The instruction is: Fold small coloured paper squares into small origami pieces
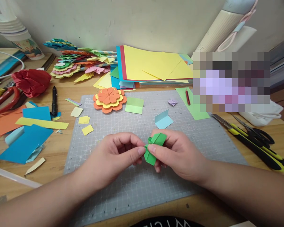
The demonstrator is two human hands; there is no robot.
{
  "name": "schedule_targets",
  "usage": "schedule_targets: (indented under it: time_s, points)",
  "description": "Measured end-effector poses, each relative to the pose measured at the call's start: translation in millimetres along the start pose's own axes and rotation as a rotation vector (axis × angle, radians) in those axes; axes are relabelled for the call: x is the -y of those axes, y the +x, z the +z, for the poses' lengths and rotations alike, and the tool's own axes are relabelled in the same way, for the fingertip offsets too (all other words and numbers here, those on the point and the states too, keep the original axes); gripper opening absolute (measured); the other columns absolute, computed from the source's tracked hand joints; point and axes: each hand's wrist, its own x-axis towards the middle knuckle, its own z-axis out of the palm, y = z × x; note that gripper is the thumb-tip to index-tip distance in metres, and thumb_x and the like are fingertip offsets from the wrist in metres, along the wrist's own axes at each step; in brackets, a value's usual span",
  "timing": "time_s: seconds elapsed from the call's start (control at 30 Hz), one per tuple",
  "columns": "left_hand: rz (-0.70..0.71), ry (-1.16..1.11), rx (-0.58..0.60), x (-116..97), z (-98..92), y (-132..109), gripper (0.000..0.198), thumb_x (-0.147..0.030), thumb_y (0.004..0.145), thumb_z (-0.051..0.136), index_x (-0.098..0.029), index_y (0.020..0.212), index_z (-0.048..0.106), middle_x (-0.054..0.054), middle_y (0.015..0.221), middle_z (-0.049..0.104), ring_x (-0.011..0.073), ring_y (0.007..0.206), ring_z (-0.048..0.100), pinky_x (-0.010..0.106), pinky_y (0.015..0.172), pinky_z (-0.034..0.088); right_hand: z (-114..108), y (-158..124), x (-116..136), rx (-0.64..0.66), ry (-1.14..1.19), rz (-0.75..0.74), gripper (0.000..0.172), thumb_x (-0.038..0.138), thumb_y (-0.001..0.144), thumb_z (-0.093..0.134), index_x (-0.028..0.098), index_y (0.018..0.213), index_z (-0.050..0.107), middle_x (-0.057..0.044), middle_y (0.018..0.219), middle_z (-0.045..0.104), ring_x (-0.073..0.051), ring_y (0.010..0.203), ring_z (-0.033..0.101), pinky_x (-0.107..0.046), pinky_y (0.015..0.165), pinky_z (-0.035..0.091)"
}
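Note:
A folded piece of green paper [159, 140] is pinched between the thumb and fingers of my right hand [177, 151], above the grey cutting mat [104, 192]. My left hand [123, 149] closes thumb against forefinger on the left tip of the same green paper. Beyond my hands, a creased light blue paper [164, 120] stands half open on the mat. A folded light green paper [134, 105] lies beside a layered orange and yellow paper flower [109, 100]. A small purple folded paper [172, 102] sits farther right.
On the right lie a yellow-black utility knife [253, 146] and black scissors [257, 134]. Coloured sheets [153, 63] are stacked at the back near folded paper flowers [68, 64]. Blue paper scraps [28, 143], a black pen [54, 101] and red-handled pliers [7, 101] occupy the left.

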Motion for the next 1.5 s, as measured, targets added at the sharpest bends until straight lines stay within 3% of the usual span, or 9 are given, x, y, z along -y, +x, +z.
schedule_targets:
  time_s: [0.37,0.6,0.97,1.33,1.5]
  points:
    - [0.038,0.128,-0.029,0.3,1.4,-0.2,0.011,-0.021,0.079,0.062,-0.015,0.069,0.06,-0.004,0.061,0.055,0.0084,0.06,0.048,0.02,0.058,0.039,1.2,-2.9,-0.8,0.019,-0.146,-0.049,0.021,0.022,0.084,0.055,0.019,0.065,0.046,0.005,0.055,0.051,-0.008,0.048,0.044,-0.021,0.045,0.034]
    - [0.087,0.156,-0.047,1.2,3.0,-5.0,0.015,-0.023,0.08,0.059,-0.016,0.067,0.056,-0.004,0.062,0.055,0.0087,0.06,0.047,0.02,0.058,0.039,2.0,-2.3,0.5,0.046,-0.137,-0.037,0.02,0.023,0.084,0.052,0.018,0.065,0.048,0.004,0.056,0.051,-0.009,0.05,0.048,-0.023,0.048,0.04]
    - [0.186,0.433,0.038,-1.3,3.7,-5.6,0.018,-0.018,0.083,0.05,-0.017,0.065,0.048,-0.006,0.059,0.043,0.0084,0.057,0.039,0.019,0.052,0.033,3.1,-2.8,-1.4,0.107,-0.094,0.066,0.02,0.017,0.077,0.052,0.019,0.06,0.042,0.006,0.05,0.046,-0.007,0.047,0.041,-0.02,0.044,0.033]
    - [0.109,0.254,0.097,-0.3,2.2,-6.3,0.013,-0.018,0.085,0.051,-0.017,0.072,0.053,-0.005,0.065,0.056,0.0073,0.06,0.046,0.018,0.056,0.037,2.4,-1.5,1.6,0.129,0.015,0.143,0.015,0.019,0.078,0.05,0.017,0.064,0.048,0.005,0.057,0.051,-0.007,0.046,0.05,-0.02,0.045,0.04]
    - [0.128,0.274,0.052,-2.2,4.2,-5.5,0.017,-0.015,0.083,0.052,-0.017,0.065,0.052,-0.007,0.057,0.051,0.0059,0.054,0.042,0.017,0.054,0.036,1.7,-1.5,1.8,0.138,0.006,0.084,0.017,0.02,0.081,0.051,0.017,0.064,0.049,0.005,0.057,0.05,-0.007,0.048,0.05,-0.02,0.048,0.042]
